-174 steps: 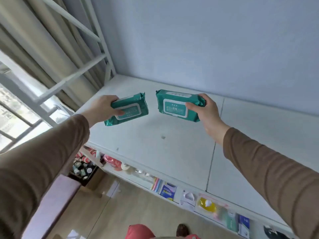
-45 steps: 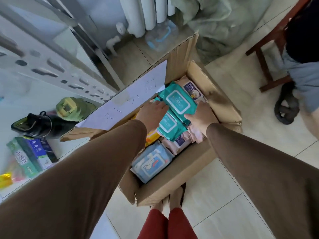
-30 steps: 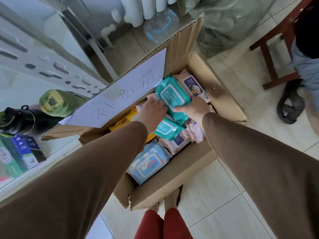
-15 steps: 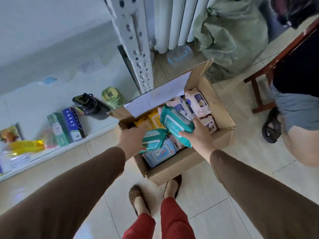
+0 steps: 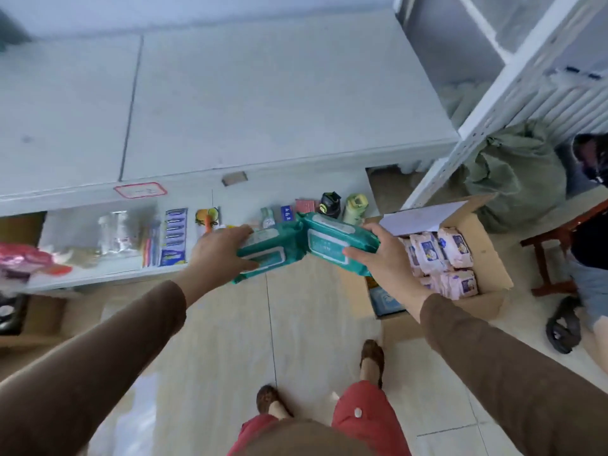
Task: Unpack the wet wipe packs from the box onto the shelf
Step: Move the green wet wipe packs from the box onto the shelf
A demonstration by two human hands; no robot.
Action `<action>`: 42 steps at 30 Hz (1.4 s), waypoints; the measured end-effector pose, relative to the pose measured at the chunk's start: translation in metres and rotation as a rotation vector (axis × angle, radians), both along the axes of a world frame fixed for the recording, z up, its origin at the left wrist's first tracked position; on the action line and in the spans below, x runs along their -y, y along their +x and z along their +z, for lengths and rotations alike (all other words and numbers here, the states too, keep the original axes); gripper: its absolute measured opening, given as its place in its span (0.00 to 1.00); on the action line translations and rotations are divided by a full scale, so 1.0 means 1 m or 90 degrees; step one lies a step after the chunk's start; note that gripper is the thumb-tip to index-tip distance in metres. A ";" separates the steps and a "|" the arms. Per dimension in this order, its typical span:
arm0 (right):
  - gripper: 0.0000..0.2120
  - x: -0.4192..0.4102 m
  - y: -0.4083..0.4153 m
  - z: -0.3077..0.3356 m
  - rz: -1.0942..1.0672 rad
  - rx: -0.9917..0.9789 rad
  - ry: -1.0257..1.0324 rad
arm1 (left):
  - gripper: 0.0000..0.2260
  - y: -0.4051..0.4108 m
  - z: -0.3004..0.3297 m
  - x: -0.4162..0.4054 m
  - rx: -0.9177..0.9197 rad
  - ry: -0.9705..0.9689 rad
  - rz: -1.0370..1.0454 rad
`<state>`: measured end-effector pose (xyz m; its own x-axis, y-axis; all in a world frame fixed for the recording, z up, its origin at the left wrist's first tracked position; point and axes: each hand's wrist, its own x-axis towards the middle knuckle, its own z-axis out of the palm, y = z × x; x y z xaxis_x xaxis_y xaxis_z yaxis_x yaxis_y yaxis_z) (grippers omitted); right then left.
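- Since half a second ago I have lifted both teal packs clear of the cardboard box (image 5: 490,258) and swung round to face the shelf; the box now sits on the floor to my right.
- The white shelf top (image 5: 263,103) spreads wide ahead of me, a seam running down its left part.
- The lower shelf (image 5: 75,268) beneath it carries small goods: a blue card of razors, a black bottle, a green bottle.
- The box holds pink wipe packs (image 5: 441,255) standing in rows, with a white sheet of paper on its flap.
- My left hand (image 5: 218,255) grasps the left wet wipe pack (image 5: 269,255), thumb underneath, out over the floor in front of the lower shelf.
- My right hand (image 5: 381,261) grasps the right wet wipe pack (image 5: 335,246), fingers along its near edge; the two packs touch end to end.
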<state>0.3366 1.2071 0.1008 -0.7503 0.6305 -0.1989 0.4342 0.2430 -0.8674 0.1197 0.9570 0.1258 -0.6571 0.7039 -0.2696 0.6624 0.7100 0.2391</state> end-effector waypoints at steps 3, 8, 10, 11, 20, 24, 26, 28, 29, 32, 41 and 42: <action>0.19 0.051 -0.054 0.045 0.063 -0.034 -0.001 | 0.20 -0.034 0.051 0.068 0.004 0.046 0.060; 0.16 0.118 -0.149 0.110 0.168 -0.089 0.006 | 0.21 -0.101 0.113 0.165 0.038 0.093 0.126; 0.16 0.134 -0.190 0.125 0.190 -0.113 -0.031 | 0.20 -0.131 0.128 0.195 0.030 0.106 0.146; 0.16 0.140 -0.211 0.129 0.195 -0.122 -0.051 | 0.20 -0.148 0.133 0.208 0.008 0.110 0.152; 0.15 0.179 -0.419 0.134 0.239 -0.151 -0.109 | 0.17 -0.328 0.145 0.274 -0.067 0.147 0.193; 0.15 0.204 -0.513 0.144 0.263 -0.159 -0.112 | 0.14 -0.408 0.151 0.301 -0.083 0.130 0.247; 0.14 0.218 -0.557 0.147 0.270 -0.162 -0.109 | 0.13 -0.447 0.152 0.316 -0.083 0.130 0.278; 0.15 0.234 -0.598 0.146 0.274 -0.162 -0.105 | 0.13 -0.486 0.152 0.331 -0.086 0.124 0.297; 0.15 0.244 -0.618 0.145 0.274 -0.163 -0.100 | 0.13 -0.506 0.152 0.339 -0.089 0.119 0.299; 0.17 0.272 -0.675 0.139 0.253 -0.167 -0.098 | 0.13 -0.566 0.151 0.363 -0.087 0.092 0.292; 0.17 0.354 -0.827 0.117 0.145 -0.156 -0.118 | 0.17 -0.750 0.142 0.424 -0.001 0.089 0.221; 0.16 0.361 -0.839 0.114 0.140 -0.152 -0.118 | 0.18 -0.768 0.141 0.427 0.002 0.083 0.208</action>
<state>-0.5026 0.8462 0.2145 -0.9029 0.4186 -0.0975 0.1694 0.1381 -0.9758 -0.6484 0.5296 0.2672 -0.8525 0.4857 -0.1934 0.4049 0.8474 0.3436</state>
